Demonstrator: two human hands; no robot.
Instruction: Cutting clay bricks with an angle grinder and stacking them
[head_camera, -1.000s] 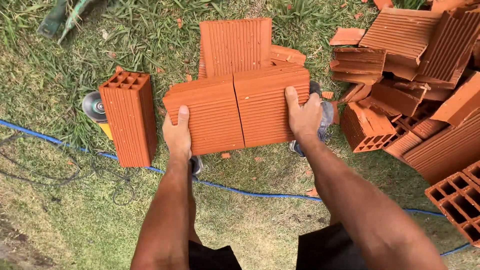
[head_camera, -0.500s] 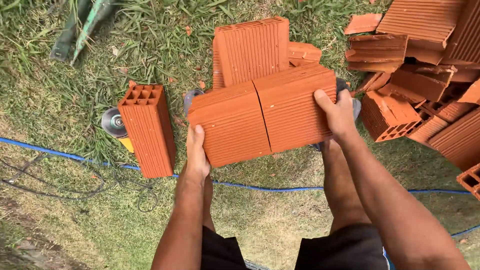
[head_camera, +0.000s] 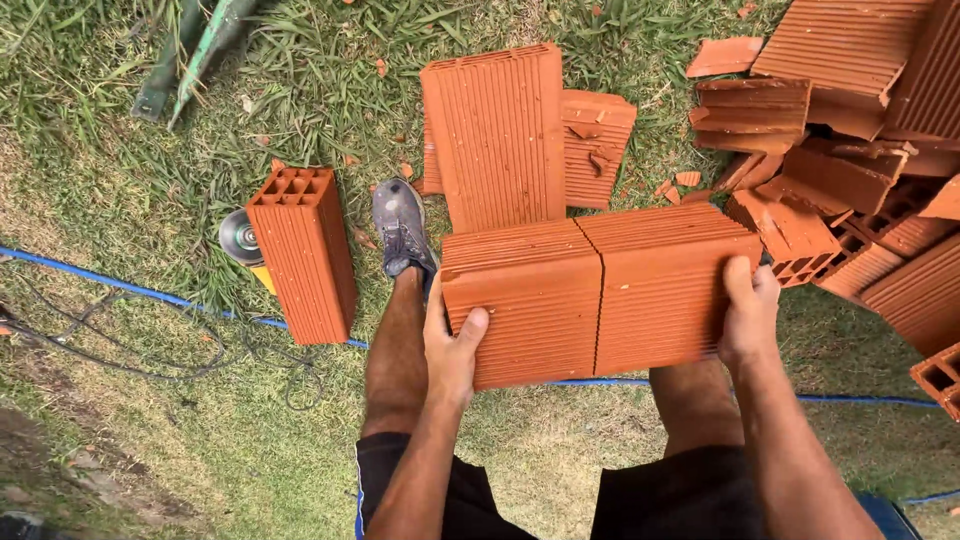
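Grass is lying underfoot, rubble far right. Left hand (head_camera: 450, 350) and right hand (head_camera: 748, 315) are clamping the ridged brick (head_camera: 598, 295) at its ends, raised above the knees; squeezing evenly inward should be keeping its cracked middle from parting.

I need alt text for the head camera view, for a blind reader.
Both hands, left hand and right hand, hold two ribbed hollow clay bricks pressed side by side above grass. An upright brick stands left, a broken brick pile right.

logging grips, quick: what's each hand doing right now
Left hand: closed on the ribbed brick, left end.
Right hand: closed on its right end.
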